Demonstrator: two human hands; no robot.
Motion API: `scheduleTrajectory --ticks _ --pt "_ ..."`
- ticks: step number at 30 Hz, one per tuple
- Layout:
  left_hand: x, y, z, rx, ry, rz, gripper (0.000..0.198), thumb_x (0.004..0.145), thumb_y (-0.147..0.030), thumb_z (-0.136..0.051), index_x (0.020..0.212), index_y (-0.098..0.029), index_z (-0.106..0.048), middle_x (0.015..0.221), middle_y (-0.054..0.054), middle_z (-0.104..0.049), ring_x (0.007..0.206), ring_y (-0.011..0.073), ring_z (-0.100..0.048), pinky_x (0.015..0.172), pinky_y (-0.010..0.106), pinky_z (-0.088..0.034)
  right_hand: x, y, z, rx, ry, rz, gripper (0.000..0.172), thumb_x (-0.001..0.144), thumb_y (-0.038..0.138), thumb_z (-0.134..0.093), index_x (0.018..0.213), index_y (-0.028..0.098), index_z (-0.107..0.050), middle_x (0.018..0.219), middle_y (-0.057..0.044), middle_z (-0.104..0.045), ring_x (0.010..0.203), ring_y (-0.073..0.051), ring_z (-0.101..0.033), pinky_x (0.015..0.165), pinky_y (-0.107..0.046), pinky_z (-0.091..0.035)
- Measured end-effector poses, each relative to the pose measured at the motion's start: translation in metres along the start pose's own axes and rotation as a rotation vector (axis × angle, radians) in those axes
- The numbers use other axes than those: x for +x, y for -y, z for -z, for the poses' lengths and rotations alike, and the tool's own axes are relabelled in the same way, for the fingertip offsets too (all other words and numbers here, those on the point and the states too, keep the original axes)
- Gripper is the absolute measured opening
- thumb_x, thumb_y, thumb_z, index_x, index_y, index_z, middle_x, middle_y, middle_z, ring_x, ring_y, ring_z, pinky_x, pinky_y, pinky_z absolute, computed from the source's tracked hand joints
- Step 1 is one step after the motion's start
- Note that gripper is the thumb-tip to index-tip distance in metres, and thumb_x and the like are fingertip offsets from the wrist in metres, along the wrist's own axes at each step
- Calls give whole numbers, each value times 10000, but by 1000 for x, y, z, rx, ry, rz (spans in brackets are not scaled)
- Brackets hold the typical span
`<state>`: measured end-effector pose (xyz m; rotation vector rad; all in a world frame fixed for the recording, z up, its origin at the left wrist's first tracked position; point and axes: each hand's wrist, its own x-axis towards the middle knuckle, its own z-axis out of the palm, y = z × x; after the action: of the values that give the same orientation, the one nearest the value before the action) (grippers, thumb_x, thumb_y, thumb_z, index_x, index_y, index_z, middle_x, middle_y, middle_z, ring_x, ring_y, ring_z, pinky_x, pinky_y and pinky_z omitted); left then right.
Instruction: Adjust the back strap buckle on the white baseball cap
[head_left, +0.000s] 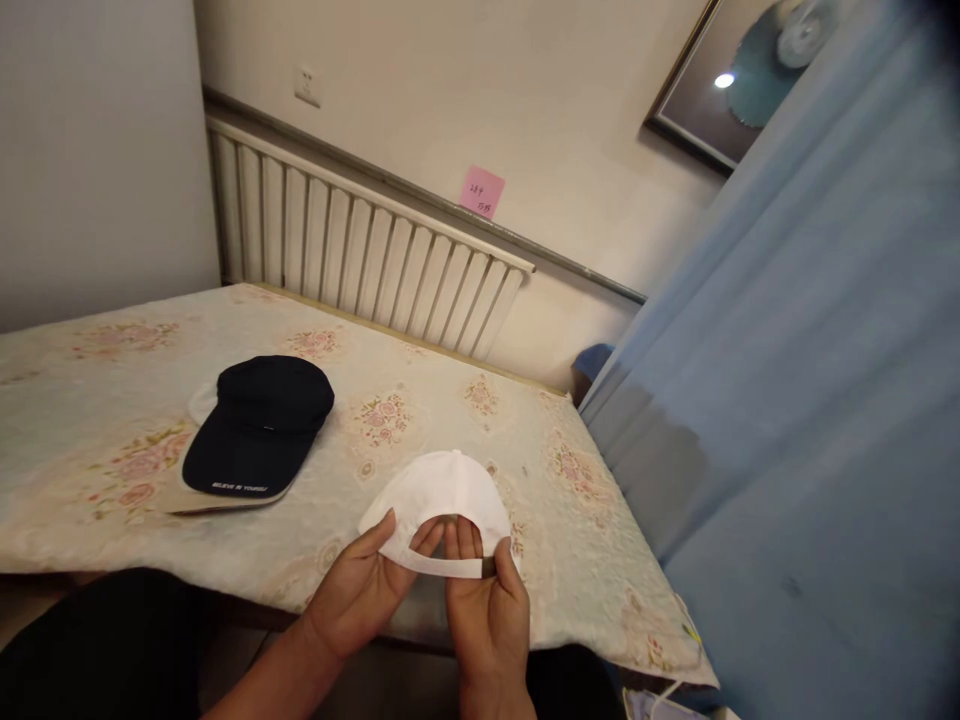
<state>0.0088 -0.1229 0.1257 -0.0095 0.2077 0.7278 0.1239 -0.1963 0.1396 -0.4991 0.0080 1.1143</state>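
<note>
A white baseball cap (450,485) is held over the near edge of the bed, its back opening and strap facing me. My left hand (360,585) grips its left side, thumb on the outside and fingers under the rim. On the right side, my right hand (487,600) holds the cap near the dark strap fastener, with fingertips showing through the opening. To the left lies a dark navy cap (274,400) with small white lettering on its brim. It rests on top of a paler cap (176,497), which is mostly hidden.
A floral cover (420,420) spreads over the bed. Behind it stand a white radiator (360,245) and a wall with a pink note (481,191). A blue curtain (810,400) hangs along the right side. My dark-clothed legs are below the near edge.
</note>
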Motion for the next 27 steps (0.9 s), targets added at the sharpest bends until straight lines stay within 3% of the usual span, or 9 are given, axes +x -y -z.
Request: scheduleTrajectory --ticks 6,13,21,27 --pt "1 -5 3 -27 36 -4 552 947 -203 -388 1460 -92 -220 1160 214 -647 1044 283 -637 948 445 -512 -1 3 2 -15 36 33 209 836 311 -590 968 155 -633 968 -79 -717 1045 -184 -643 1057 -439 -413" --pt "3 -11 6 -60 152 -48 517 959 -340 -360 1412 -92 -345 1135 180 -668 1100 297 -604 947 473 -502 -1 7 5 68 -1 13 198 840 295 -584 969 157 -641 1041 -81 -713 1071 -194 -634 1027 -438 -446" --pt "4 -11 2 -49 143 -15 552 971 -313 -318 1457 -70 -223 1119 187 -673 1063 265 -629 966 443 -484 -2 10 5 62 26 15 224 846 319 -564 971 150 -644 1048 -91 -707 1107 -196 -615 1038 -438 -432" --pt "3 -1 -1 -38 173 54 546 967 -293 -323 1456 -72 -228 1146 184 -662 1108 264 -602 1007 437 -445 -5 3 4 3 164 -3 308 797 377 -624 1002 149 -661 1144 -97 -673 1174 -213 -569 1087 -430 -370"
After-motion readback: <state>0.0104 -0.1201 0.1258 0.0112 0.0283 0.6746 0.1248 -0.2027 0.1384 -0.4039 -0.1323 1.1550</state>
